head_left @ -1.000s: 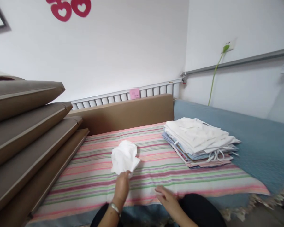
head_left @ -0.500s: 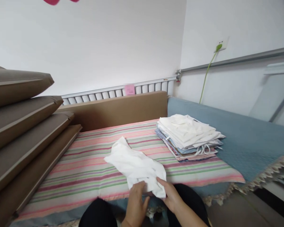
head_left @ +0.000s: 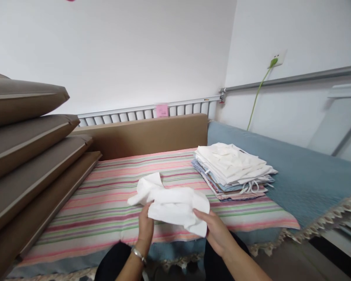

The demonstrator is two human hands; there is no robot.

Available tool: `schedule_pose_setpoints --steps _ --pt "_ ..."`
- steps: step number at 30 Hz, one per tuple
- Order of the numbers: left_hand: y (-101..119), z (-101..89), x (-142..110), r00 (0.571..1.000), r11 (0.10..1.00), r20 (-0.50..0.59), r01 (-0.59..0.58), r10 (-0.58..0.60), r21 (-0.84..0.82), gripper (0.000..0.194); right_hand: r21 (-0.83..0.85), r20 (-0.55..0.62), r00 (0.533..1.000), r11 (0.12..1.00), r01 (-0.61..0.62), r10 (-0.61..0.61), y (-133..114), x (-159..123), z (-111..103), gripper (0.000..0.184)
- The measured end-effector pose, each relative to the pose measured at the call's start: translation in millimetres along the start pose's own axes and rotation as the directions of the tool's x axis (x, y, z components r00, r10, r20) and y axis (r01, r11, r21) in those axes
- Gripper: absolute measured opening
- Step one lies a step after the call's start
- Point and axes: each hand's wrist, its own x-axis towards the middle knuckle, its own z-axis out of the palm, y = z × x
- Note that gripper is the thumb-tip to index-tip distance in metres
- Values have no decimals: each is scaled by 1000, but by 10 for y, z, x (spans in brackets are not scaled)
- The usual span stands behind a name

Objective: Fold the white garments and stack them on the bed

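A crumpled white cloth (head_left: 169,202) is lifted just above the striped sheet (head_left: 111,195). My left hand (head_left: 146,226), with a bracelet at the wrist, grips its left underside. The fingers of my right hand (head_left: 215,232) are closed on the cloth's lower right corner. Beyond, to the right, a neat stack of folded garments (head_left: 232,168) lies on the striped sheet, white ones on top.
Several brown cushions (head_left: 32,148) are stacked at the left. A brown board (head_left: 146,134) stands behind the sheet, before a white radiator. A blue cover (head_left: 304,175) spreads to the right, with a fringed edge. A green cable hangs from a wall socket (head_left: 277,58).
My left hand drew the bunched cloth toward me; my right hand came off the sheet and took hold of it. Both hands now hold it raised. The view shifted slightly.
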Motion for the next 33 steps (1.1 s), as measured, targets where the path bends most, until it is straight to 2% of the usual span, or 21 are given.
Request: schedule_pose_setpoints --steps 3,4,6,8,10,13,16,18,19,20,22,25,27,29,31,33 --pt "377 -214 179 998 993 -47 42 -48 -108 28 104 -41 998 993 57 -53 -91 118 27 52" --pt "514 -277 222 998 996 -67 15 -21 -84 26 147 -43 998 987 60 -54 -109 161 48 51" --pt "745 -371 255 993 994 -67 -91 96 65 21 231 -85 995 971 61 -42 -125 243 83 43" --pt "868 -390 182 978 945 50 -208 202 253 21 321 -155 988 945 59 -10 -98 308 79 29" --pt "858 -315 -4 948 871 225 -298 223 392 27 403 -188 981 915 29 51 -11 332 28 16" --pt "679 -62 -407 869 756 465 -418 170 504 31 416 -177 972 907 -70 156 225 251 -76 24" --pt "516 202 -757 751 669 649 -543 117 507 25 318 -125 944 914 -252 304 478 66 -128 40" --pt "486 300 -882 668 653 735 -609 116 450 23 256 -83 923 903 -345 376 561 -35 -117 43" --pt "490 318 -909 641 659 756 -626 131 417 25 233 -78 921 905 -356 382 558 -60 -96 41" --pt "498 316 -917 631 669 759 -635 161 387 27 216 -90 925 914 -345 370 522 -63 -65 37" --pt "497 270 -891 655 696 710 -635 258 334 38 196 -167 943 947 -254 287 363 -16 33 28" --pt "391 184 -816 753 769 549 -575 363 279 52 166 -239 955 976 -139 176 24 95 282 16" --pt "264 173 -768 835 840 432 -477 341 259 58 160 -169 978 983 -95 122 -161 122 511 14" --pt "146 207 -706 906 904 314 -363 284 228 64 167 -45 998 985 -37 45 -273 93 759 17" --pt "80 256 -601 956 950 189 -258 224 174 71 176 77 996 984 28 -42 -338 33 995 22" --pt "80 282 -441 983 977 55 -180 175 111 74 173 184 979 983 56 -88 -407 -23 1197 26"
